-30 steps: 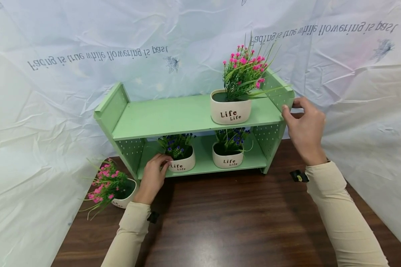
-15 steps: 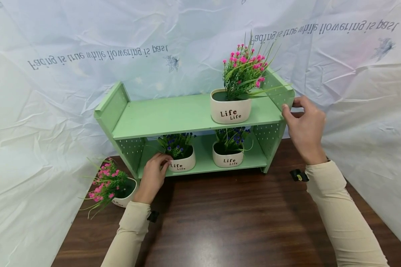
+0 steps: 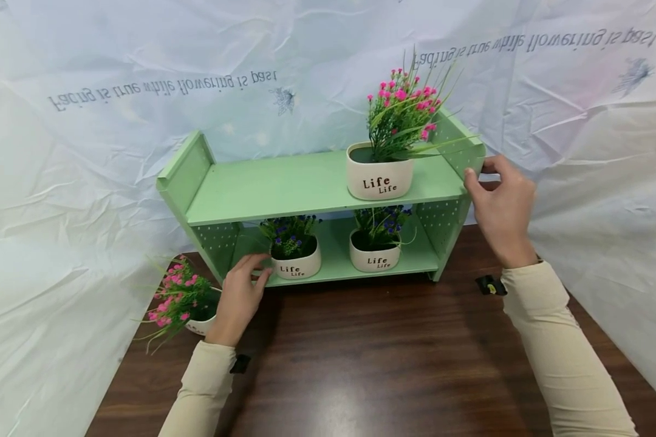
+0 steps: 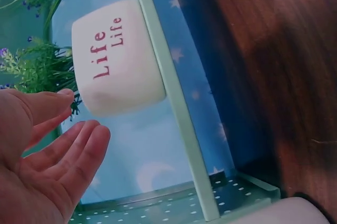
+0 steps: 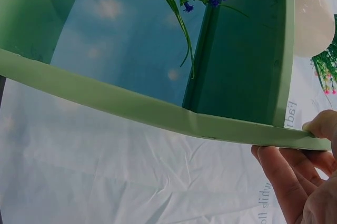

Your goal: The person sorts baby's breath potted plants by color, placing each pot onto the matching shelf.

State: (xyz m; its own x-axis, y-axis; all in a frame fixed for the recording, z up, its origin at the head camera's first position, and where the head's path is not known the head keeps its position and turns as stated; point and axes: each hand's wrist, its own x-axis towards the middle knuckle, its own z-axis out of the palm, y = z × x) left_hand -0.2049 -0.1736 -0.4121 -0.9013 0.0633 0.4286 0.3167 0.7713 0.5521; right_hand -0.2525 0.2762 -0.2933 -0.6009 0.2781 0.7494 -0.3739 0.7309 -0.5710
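Note:
My left hand (image 3: 239, 297) is just left of a white oval flowerpot (image 3: 297, 266) with blue-purple flowers, which stands on the lower board of a green two-tier shelf (image 3: 268, 185). In the left wrist view the fingers (image 4: 87, 153) are parted from the thumb, and a gap shows between them and the pot's end. A matching blue-flowered pot (image 3: 374, 259) sits to its right on the same board. With thumb and fingers on either side, my right hand (image 3: 503, 209) grips the front edge of the shelf's right side panel (image 5: 158, 111).
On the upper board, toward the right, stands a white pot (image 3: 379, 180) with pink flowers. Another pink-flowered pot (image 3: 201, 326) is on the brown table (image 3: 382, 352) left of the shelf, partly behind my left wrist. A pale printed cloth (image 3: 328, 91) hangs behind.
My left hand has let go of the left blue-flowered pot and drawn back slightly to the left. The right hand keeps its grip on the side panel. The view has shifted slightly.

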